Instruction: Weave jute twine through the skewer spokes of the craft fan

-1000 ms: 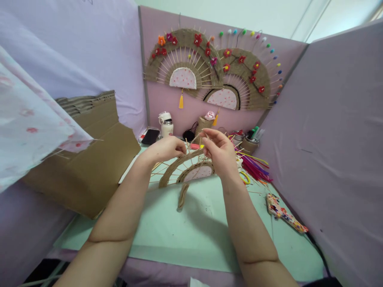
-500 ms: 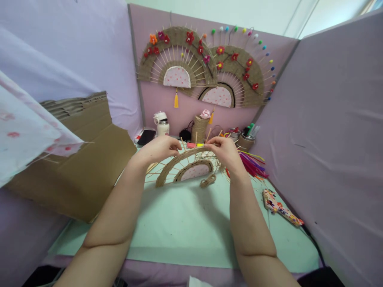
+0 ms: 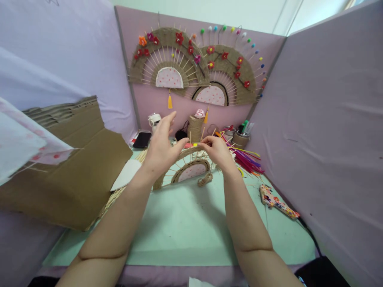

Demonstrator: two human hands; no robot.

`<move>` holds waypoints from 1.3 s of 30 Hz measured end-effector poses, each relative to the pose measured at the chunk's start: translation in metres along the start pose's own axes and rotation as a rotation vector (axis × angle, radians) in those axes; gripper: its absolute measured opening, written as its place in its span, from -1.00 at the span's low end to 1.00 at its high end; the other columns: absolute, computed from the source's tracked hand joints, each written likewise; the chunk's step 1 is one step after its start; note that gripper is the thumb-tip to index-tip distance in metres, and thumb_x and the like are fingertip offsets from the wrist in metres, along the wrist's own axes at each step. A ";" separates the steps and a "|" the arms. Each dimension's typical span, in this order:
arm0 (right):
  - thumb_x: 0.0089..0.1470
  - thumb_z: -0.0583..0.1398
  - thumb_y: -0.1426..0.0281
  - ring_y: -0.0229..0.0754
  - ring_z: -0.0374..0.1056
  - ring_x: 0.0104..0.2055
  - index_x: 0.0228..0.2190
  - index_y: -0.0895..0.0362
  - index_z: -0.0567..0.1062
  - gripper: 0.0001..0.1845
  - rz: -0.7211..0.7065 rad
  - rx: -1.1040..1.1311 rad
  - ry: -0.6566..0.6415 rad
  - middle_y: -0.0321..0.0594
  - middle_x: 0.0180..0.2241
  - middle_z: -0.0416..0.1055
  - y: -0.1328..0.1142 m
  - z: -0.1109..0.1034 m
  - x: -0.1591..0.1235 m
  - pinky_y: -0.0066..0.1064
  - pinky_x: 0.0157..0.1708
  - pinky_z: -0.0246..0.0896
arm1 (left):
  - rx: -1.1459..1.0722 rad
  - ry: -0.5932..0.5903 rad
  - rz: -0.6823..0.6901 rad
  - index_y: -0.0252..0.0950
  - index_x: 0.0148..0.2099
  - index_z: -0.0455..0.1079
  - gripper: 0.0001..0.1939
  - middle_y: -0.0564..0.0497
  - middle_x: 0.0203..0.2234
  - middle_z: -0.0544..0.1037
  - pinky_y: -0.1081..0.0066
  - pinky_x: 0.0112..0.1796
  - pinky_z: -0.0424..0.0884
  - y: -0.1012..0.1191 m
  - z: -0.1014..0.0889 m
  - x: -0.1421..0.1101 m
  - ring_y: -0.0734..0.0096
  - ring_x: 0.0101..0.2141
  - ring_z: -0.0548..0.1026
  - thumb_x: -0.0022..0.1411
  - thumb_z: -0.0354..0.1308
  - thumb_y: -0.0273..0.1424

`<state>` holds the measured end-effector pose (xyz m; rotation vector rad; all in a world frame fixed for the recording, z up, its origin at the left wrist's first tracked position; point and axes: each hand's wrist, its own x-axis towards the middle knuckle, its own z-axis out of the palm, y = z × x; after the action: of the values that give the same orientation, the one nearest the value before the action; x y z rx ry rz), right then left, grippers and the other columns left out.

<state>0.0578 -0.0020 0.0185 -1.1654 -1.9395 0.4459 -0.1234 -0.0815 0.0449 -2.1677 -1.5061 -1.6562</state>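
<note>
Clearly, a snag could be caused by the small twine bundle (image 3: 205,179), which is laid at 12 o'clock from the person, at the near right corner of the half-round fan (image 3: 191,171); if its strand were tugged, a loop might be caught on the sticks (image 3: 202,133) jutting from the rim. The fan is placed with its flat side nearest; whether it is lifted cannot be told. Its outer band is pinched between 12 and 1 o'clock by the right hand (image 3: 216,150), the grip closed; whether a loose strand is pinched too is too small to be seen. The left hand (image 3: 161,149), just left of 12, is spread wide above the band, and nothing is seen to be held. With one side alone steadied, the fan could be twisted by an uneven pull.

The bench (image 3: 179,223) is covered in pale green. A flowered glue gun (image 3: 271,197) is laid at 2 o'clock; brown cardboard (image 3: 74,171) is propped at 10. Farther off, pipe cleaners (image 3: 247,161) are heaped at 1, a phone (image 3: 142,140) is set at 11 and a twine roll (image 3: 195,128) at 12. Beyond, two flower-trimmed fans are hung on a pink panel (image 3: 146,107).
</note>
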 end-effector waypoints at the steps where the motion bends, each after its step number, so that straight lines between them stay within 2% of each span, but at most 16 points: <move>1: -0.04 0.21 0.30 -0.24 0.25 -0.48 -0.53 0.15 0.51 -0.82 -0.006 -0.004 -0.001 -0.28 -0.56 0.41 0.000 0.000 0.000 -0.41 -0.43 0.07 | 0.008 0.050 0.045 -0.17 0.30 0.02 -0.35 -0.14 0.23 0.20 0.13 0.13 0.24 0.002 0.005 -0.001 0.14 0.20 0.22 0.21 0.13 -0.30; 3: -0.03 0.21 0.29 -0.25 0.25 -0.48 -0.53 0.15 0.51 -0.81 -0.014 -0.007 -0.001 -0.28 -0.56 0.42 0.000 0.000 0.000 -0.41 -0.43 0.07 | 0.053 0.117 0.130 -0.16 0.30 0.01 -0.41 -0.14 0.22 0.21 0.10 0.18 0.17 0.006 0.015 -0.004 0.16 0.23 0.16 0.27 0.05 -0.33; 7: -0.01 0.21 0.27 -0.26 0.26 -0.49 -0.52 0.15 0.51 -0.80 -0.016 -0.010 0.001 -0.27 -0.54 0.44 0.001 -0.001 0.001 -0.42 -0.44 0.06 | 0.082 0.164 0.236 -0.17 0.33 -0.08 -0.45 -0.18 0.26 0.14 0.09 0.21 0.10 0.015 0.034 -0.013 0.18 0.27 0.07 0.35 -0.07 -0.34; 13: 0.00 0.22 0.27 -0.24 0.29 -0.46 -0.52 0.15 0.52 -0.79 -0.017 -0.027 0.002 -0.24 -0.51 0.47 0.002 -0.003 0.001 -0.42 -0.41 0.07 | -0.071 0.192 0.139 -0.11 0.39 -0.33 -0.29 -0.15 0.37 -0.24 0.06 0.24 0.02 0.016 0.072 -0.031 0.15 0.34 -0.22 0.33 -0.07 -0.42; 15: 0.01 0.22 0.28 -0.24 0.30 -0.46 -0.52 0.15 0.52 -0.80 -0.020 -0.027 -0.006 -0.23 -0.50 0.48 0.001 -0.004 0.000 -0.41 -0.41 0.08 | -0.135 0.172 0.103 -0.06 0.39 -0.41 -0.25 -0.11 0.38 -0.30 0.06 0.24 0.01 0.012 0.080 -0.033 0.17 0.34 -0.22 0.31 -0.08 -0.46; 17: 0.00 0.23 0.29 -0.24 0.30 -0.45 -0.52 0.15 0.52 -0.81 -0.030 -0.020 -0.014 -0.24 -0.51 0.48 0.001 -0.006 0.000 -0.42 -0.41 0.07 | -0.201 0.100 0.058 -0.06 0.39 -0.46 -0.22 -0.13 0.38 -0.24 0.08 0.23 0.05 0.006 0.084 -0.033 0.20 0.33 -0.12 0.30 -0.09 -0.51; 20: 0.00 0.24 0.29 -0.25 0.28 -0.46 -0.53 0.15 0.51 -0.81 -0.043 -0.018 -0.016 -0.25 -0.52 0.46 0.000 -0.008 -0.001 -0.43 -0.41 0.05 | -0.246 -0.011 -0.030 -0.09 0.39 -0.50 -0.19 -0.19 0.33 0.00 0.10 0.20 0.13 -0.002 0.082 -0.030 0.25 0.29 0.06 0.28 -0.10 -0.56; 22: 0.00 0.24 0.29 -0.26 0.27 -0.46 -0.53 0.16 0.51 -0.80 -0.042 -0.029 0.001 -0.26 -0.52 0.45 -0.001 -0.010 -0.001 -0.43 -0.42 0.03 | -0.231 -0.038 -0.074 -0.12 0.39 -0.47 -0.19 -0.21 0.26 0.16 0.09 0.16 0.20 -0.005 0.080 -0.027 0.24 0.24 0.17 0.27 -0.09 -0.56; 26: 0.00 0.23 0.24 -0.29 0.21 -0.49 -0.55 0.16 0.48 -0.75 -0.028 -0.052 0.045 -0.30 -0.55 0.40 -0.004 -0.012 -0.003 -0.44 -0.45 -0.02 | -0.180 -0.035 -0.104 -0.20 0.39 -0.23 -0.28 -0.19 0.05 0.42 0.11 0.05 0.33 -0.007 0.076 -0.022 0.23 0.05 0.41 0.26 -0.04 -0.55; 30: -0.03 0.23 0.18 -0.31 0.17 -0.51 -0.60 0.16 0.43 -0.68 -0.012 -0.016 0.051 -0.33 -0.59 0.34 -0.003 -0.012 -0.002 -0.44 -0.48 -0.04 | -0.095 -0.030 -0.128 -0.23 0.31 0.01 -0.42 -0.12 -0.11 0.51 0.15 -0.03 0.38 -0.008 0.074 -0.021 0.28 -0.08 0.49 0.27 -0.04 -0.55; 33: -0.09 0.25 0.17 -0.32 0.16 -0.53 -0.60 0.16 0.40 -0.68 0.031 0.123 0.018 -0.35 -0.61 0.31 0.001 -0.012 0.000 -0.46 -0.51 -0.02 | -0.067 -0.035 -0.112 -0.21 0.28 0.05 -0.44 -0.07 -0.16 0.52 0.19 -0.06 0.39 -0.011 0.074 -0.021 0.31 -0.13 0.50 0.26 -0.04 -0.57; 39: -0.11 0.27 0.22 -0.36 0.20 -0.57 -0.38 0.13 0.39 -0.72 0.051 0.668 0.010 -0.37 -0.53 0.39 -0.002 -0.015 0.001 -0.50 -0.56 0.06 | -0.054 -0.015 -0.113 -0.18 0.26 0.06 -0.43 -0.04 -0.18 0.53 0.20 -0.09 0.40 -0.017 0.074 -0.019 0.32 -0.17 0.51 0.23 -0.01 -0.58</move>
<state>0.0683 -0.0041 0.0293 -0.7708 -1.5596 1.0172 -0.0802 -0.0456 -0.0099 -2.1639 -1.6353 -1.7368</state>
